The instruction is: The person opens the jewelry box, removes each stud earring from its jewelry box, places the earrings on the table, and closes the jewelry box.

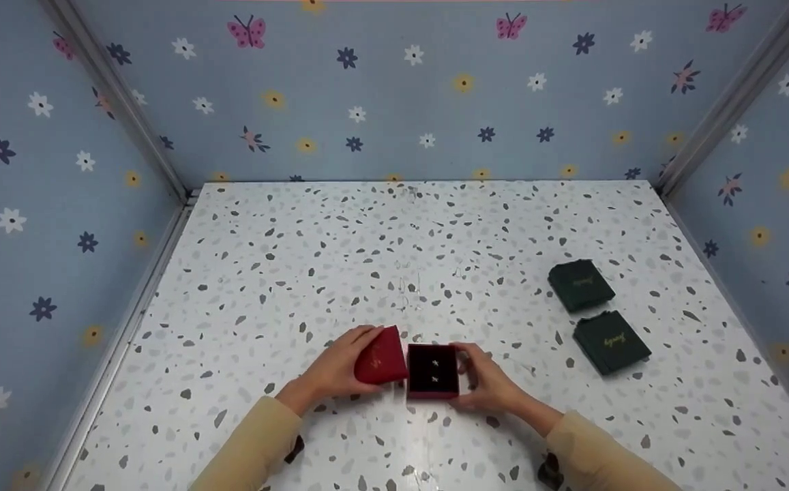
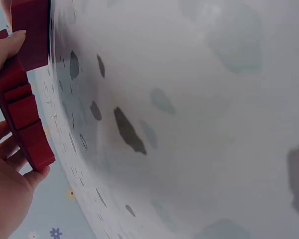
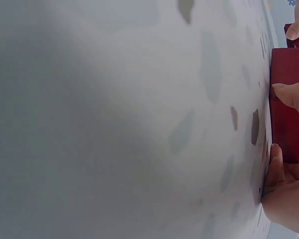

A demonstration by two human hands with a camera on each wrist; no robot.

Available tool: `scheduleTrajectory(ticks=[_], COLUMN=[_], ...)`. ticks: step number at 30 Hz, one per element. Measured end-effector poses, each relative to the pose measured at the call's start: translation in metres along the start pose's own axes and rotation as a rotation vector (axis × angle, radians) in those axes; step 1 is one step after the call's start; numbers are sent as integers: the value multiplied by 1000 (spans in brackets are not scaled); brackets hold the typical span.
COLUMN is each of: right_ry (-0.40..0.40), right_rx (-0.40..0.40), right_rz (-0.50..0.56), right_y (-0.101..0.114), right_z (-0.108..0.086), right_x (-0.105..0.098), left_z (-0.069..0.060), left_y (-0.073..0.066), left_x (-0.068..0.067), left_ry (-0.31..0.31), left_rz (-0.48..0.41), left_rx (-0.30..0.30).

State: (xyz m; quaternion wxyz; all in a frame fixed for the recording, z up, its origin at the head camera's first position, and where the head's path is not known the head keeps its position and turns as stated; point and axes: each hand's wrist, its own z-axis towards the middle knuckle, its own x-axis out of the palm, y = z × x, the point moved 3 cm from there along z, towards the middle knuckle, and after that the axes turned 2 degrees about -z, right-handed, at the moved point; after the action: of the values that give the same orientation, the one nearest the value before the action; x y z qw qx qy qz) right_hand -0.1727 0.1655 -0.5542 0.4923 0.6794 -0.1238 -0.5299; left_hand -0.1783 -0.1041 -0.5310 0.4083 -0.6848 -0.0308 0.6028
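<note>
In the head view my left hand grips a red box lid with gold lettering on top, held tilted. The left wrist view shows a red ribbon bow along the lid's side. Just right of the lid, the red box base sits upright on the table. It has a black insert with a pair of small, shiny earrings on it. My right hand holds the base by its right side, thumb at the near corner and fingers at the far one.
Two dark green boxes with gold lettering lie to the right on the speckled white table. Thin, fine chains lie beyond the red box, hard to make out. Flowered blue panels enclose the back and sides.
</note>
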Motion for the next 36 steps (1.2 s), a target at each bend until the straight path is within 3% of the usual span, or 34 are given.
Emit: scheduleTrajectory(ticks=[12,21,30,36], right_ry=[-13,-28,-5,-1], right_rx=[-14,-89,-7,28], right_rz=[-11,62,1,3], right_y=[-1,33,-2,-3], right_z=[-1,-4,-1,-1], right_x=[0,-9,1,1], left_z=[-4,-5,-7,-9], left_y=[14,18,21,21], left_x=[-2,-2,0,0], left_ry=[53,61,73,77], left_rz=[15,43,41,34], left_rx=[-47,-62,-79,-87])
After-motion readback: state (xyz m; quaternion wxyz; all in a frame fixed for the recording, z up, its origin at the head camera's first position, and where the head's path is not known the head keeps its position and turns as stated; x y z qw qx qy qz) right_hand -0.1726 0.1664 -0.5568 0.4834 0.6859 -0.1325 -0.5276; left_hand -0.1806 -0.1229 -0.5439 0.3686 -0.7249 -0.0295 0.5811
